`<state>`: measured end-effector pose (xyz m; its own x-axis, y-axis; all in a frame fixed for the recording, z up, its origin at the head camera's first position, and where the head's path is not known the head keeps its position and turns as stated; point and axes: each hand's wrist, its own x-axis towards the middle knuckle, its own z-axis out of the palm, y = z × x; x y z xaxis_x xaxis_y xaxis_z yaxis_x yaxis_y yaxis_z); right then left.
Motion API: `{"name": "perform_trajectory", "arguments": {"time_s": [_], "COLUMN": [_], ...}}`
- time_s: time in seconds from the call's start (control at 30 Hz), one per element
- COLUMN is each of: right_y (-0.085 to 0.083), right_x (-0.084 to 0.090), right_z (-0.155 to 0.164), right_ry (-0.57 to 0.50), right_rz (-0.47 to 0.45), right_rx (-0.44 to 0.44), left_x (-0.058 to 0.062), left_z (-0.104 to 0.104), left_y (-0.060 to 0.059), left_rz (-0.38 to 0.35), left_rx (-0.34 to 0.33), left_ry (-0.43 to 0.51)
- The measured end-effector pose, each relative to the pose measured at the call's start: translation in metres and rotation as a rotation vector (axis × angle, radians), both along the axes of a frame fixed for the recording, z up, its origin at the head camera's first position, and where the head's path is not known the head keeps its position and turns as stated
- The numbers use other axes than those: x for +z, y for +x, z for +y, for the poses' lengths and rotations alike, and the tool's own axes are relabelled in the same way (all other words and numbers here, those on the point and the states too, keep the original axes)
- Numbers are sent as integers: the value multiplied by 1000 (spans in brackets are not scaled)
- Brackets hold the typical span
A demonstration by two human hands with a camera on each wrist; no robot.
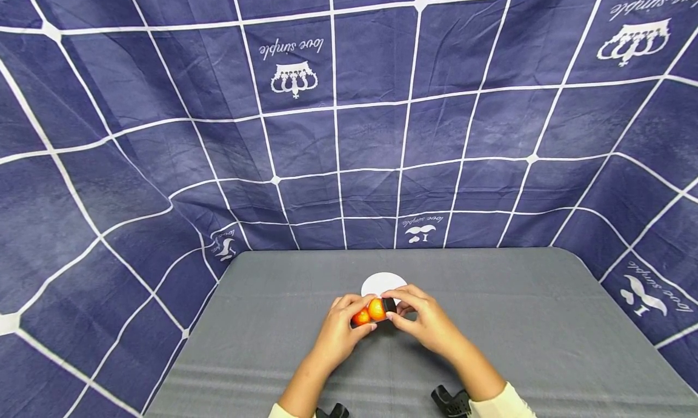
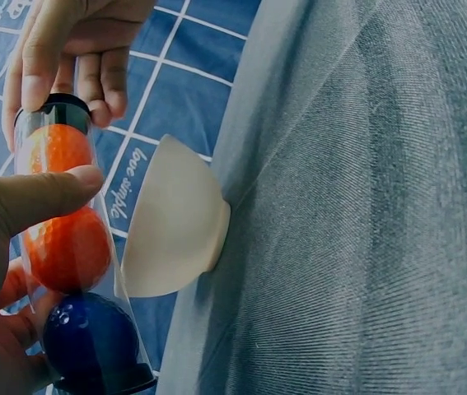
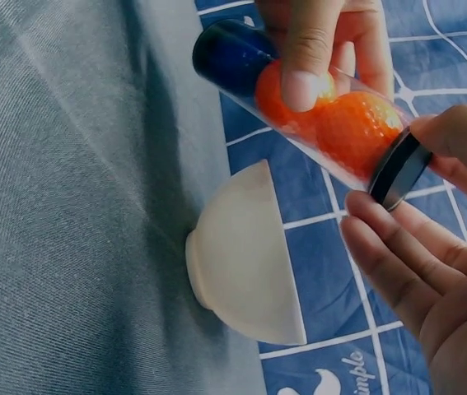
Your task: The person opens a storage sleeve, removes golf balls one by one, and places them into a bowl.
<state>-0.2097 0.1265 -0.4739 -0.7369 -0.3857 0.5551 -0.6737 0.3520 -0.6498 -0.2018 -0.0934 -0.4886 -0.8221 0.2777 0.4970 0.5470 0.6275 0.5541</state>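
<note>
Tube (image 1: 372, 312) of balls is held over the near middle of the grey table (image 1: 518, 327), just in front of the white bowl (image 1: 384, 281), the left hand (image 1: 342, 330) pinching its body and the right hand (image 1: 422, 321) at its black cap. From the left wrist, two orange balls (image 2: 68, 247) sit above a blue ball (image 2: 89, 337), thumb pressed on the wall. From the right wrist, curled fingers (image 3: 398, 255) grip the cap (image 3: 398, 169); I judge steadying the body while working the cap serves best.

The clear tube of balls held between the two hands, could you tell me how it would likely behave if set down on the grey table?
The clear tube is round, so lying flat it would probably roll. Its smooth wall looks slippery. Three balls likely make it heavy for its size.
</note>
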Motion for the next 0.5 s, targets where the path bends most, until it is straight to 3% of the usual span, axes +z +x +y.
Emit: {"name": "perform_trajectory", "arguments": {"time_s": [0.27,0.5], "right_y": [-3,-6], "right_x": [-2,0], "right_z": [10,15], "right_ry": [-96,-77], "right_rz": [-148,-120], "right_rx": [61,23], "left_x": [0,1], "left_z": [-2,-1], "left_y": [0,-1], "left_rz": [-80,-111], "left_rx": [-33,7], "left_ry": [20,84]}}
